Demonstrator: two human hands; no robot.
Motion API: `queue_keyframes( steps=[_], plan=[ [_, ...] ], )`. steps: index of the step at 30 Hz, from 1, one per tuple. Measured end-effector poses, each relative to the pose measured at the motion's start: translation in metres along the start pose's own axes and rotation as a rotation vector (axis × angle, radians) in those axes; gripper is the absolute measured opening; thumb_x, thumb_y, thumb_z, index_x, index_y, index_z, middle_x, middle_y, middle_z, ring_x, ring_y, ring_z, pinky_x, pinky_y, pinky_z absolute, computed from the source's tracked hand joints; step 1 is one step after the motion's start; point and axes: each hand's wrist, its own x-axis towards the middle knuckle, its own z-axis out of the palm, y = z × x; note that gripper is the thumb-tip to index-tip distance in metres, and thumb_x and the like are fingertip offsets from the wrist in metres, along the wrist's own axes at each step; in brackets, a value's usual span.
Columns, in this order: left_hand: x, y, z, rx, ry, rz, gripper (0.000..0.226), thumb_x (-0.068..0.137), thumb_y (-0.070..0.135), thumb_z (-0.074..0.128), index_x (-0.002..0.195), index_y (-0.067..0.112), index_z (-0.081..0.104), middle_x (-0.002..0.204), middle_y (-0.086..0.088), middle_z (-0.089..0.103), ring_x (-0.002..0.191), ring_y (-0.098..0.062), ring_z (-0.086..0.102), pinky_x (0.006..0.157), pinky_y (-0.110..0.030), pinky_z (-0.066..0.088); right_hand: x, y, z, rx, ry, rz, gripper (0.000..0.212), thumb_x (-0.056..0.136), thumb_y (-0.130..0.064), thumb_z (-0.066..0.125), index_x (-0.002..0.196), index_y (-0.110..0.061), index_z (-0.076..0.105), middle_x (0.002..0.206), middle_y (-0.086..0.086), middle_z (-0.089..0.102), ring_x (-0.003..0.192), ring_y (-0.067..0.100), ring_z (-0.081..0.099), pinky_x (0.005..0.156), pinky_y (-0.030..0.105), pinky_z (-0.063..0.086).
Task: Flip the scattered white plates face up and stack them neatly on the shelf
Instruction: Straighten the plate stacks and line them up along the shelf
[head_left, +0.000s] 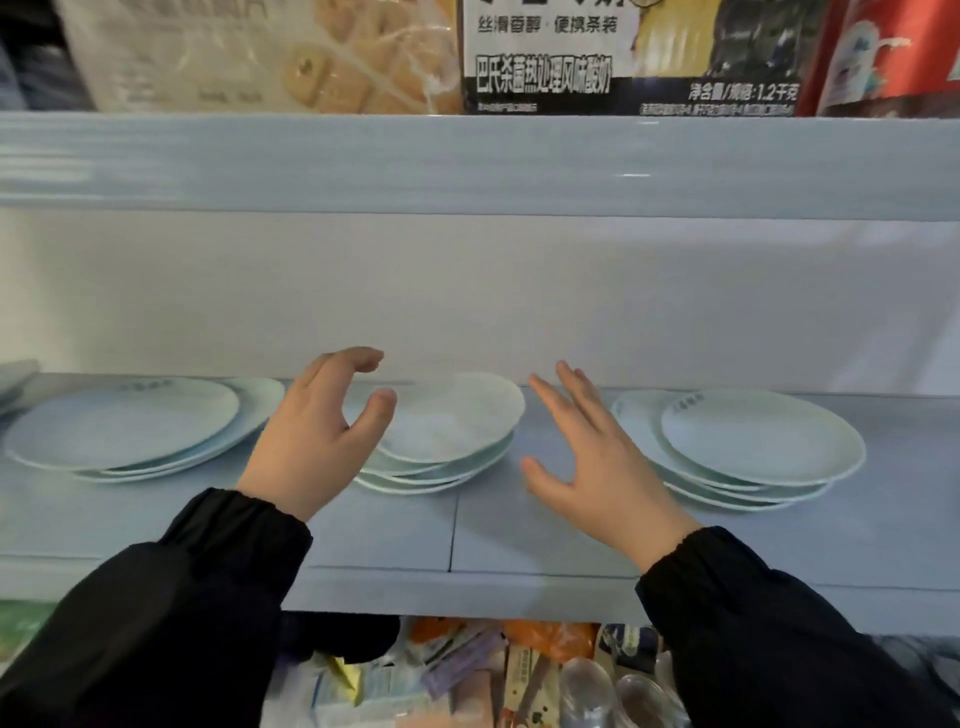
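Note:
Three piles of white plates lie on the pale blue shelf (395, 540). The left pile (124, 423) and the right pile (763, 436) each show a small printed mark on the top plate. The middle pile (452, 421) sits unevenly, its top plate shifted back. My left hand (317, 436) hovers just left of the middle pile with fingers loosely curved, holding nothing. My right hand (597, 457) hovers just right of that pile with fingers spread and straight. Neither hand touches a plate.
The upper shelf board (467, 161) hangs low above the plates and carries snack packs and a dark carton (550, 57). Below the front edge lie assorted packets (467, 670) and clear glasses (587, 691). The white back wall stands close behind the piles.

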Motion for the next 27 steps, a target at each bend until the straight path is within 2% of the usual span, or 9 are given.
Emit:
queue_keyframes(
  steps=[2,5,10,12,15,17,20,24,27],
  plan=[
    [-0.002,-0.016,-0.01,0.002,0.016,-0.033,0.038,0.095,0.04,0.053,0.132,0.032,0.05,0.128,0.019,0.049,0.092,0.002,0.046,0.081,-0.024,0.039,0.007,-0.005,0.01,0.026,-0.016,-0.001,0.074,0.093,-0.045,0.055,0.154,-0.041,0.013,0.163,-0.017,-0.006,0.147,-0.001,-0.011,0.117,0.03,0.019],
    [-0.003,-0.036,-0.019,-0.018,0.028,-0.089,0.039,0.096,0.035,0.054,0.135,0.029,0.05,0.131,0.017,0.048,0.106,0.001,0.044,0.087,-0.025,0.039,0.021,-0.009,0.022,0.094,-0.01,0.001,0.073,0.092,-0.044,0.056,0.153,-0.043,0.015,0.163,-0.019,-0.004,0.146,-0.004,-0.01,0.117,0.027,0.015],
    [0.001,-0.067,-0.012,-0.074,0.035,-0.172,0.044,0.095,0.044,0.053,0.136,0.031,0.048,0.128,0.019,0.044,0.114,-0.005,0.046,0.093,-0.027,0.038,0.05,-0.003,0.043,0.212,0.046,0.068,0.073,0.09,-0.046,0.058,0.153,-0.042,0.021,0.163,-0.015,0.004,0.148,-0.001,-0.002,0.112,0.023,0.014],
    [0.004,-0.079,-0.006,-0.122,0.044,-0.191,0.047,0.09,0.05,0.049,0.134,0.034,0.049,0.129,0.017,0.047,0.121,-0.01,0.048,0.097,-0.029,0.039,0.055,0.004,0.055,0.256,0.074,0.105,0.072,0.091,-0.048,0.058,0.152,-0.04,0.022,0.164,-0.013,0.007,0.148,0.0,0.0,0.113,0.023,0.015],
    [0.003,-0.095,0.004,-0.22,0.076,-0.249,0.041,0.09,0.045,0.047,0.13,0.04,0.048,0.132,0.013,0.05,0.125,-0.015,0.05,0.101,-0.032,0.04,0.051,0.016,0.072,0.29,0.092,0.135,0.071,0.091,-0.048,0.056,0.153,-0.038,0.022,0.163,-0.011,0.01,0.148,0.0,0.004,0.117,0.027,0.017],
    [-0.004,-0.106,0.008,-0.256,0.102,-0.269,0.045,0.089,0.047,0.047,0.133,0.038,0.049,0.136,0.011,0.051,0.125,-0.012,0.051,0.1,-0.024,0.039,0.05,0.021,0.075,0.317,0.096,0.135,0.069,0.091,-0.049,0.054,0.152,-0.038,0.024,0.162,-0.014,0.013,0.147,-0.003,0.006,0.115,0.023,0.016],
    [-0.01,-0.117,0.012,-0.257,0.098,-0.264,0.054,0.084,0.053,0.043,0.134,0.036,0.048,0.139,0.006,0.052,0.12,-0.003,0.051,0.091,-0.005,0.035,0.051,0.027,0.076,0.351,0.092,0.149,0.07,0.089,-0.05,0.054,0.152,-0.038,0.026,0.16,-0.015,0.018,0.146,-0.004,0.011,0.112,0.017,0.015],
    [-0.009,-0.118,0.017,-0.242,-0.022,-0.231,0.06,0.083,0.057,0.042,0.139,0.034,0.046,0.141,0.008,0.051,0.122,-0.002,0.052,0.094,-0.016,0.037,0.052,0.033,0.077,0.452,0.075,0.201,0.069,0.088,-0.049,0.056,0.15,-0.037,0.029,0.158,-0.015,0.027,0.144,-0.002,0.02,0.117,0.026,0.021],
    [-0.008,-0.117,0.018,-0.26,-0.046,-0.23,0.065,0.083,0.055,0.044,0.141,0.025,0.048,0.139,0.007,0.052,0.113,0.013,0.05,0.089,0.0,0.033,0.051,0.034,0.077,0.477,0.017,0.219,0.065,0.093,-0.039,0.061,0.15,-0.037,0.029,0.157,-0.015,0.028,0.143,-0.001,0.023,0.119,0.033,0.023]
  ],
)
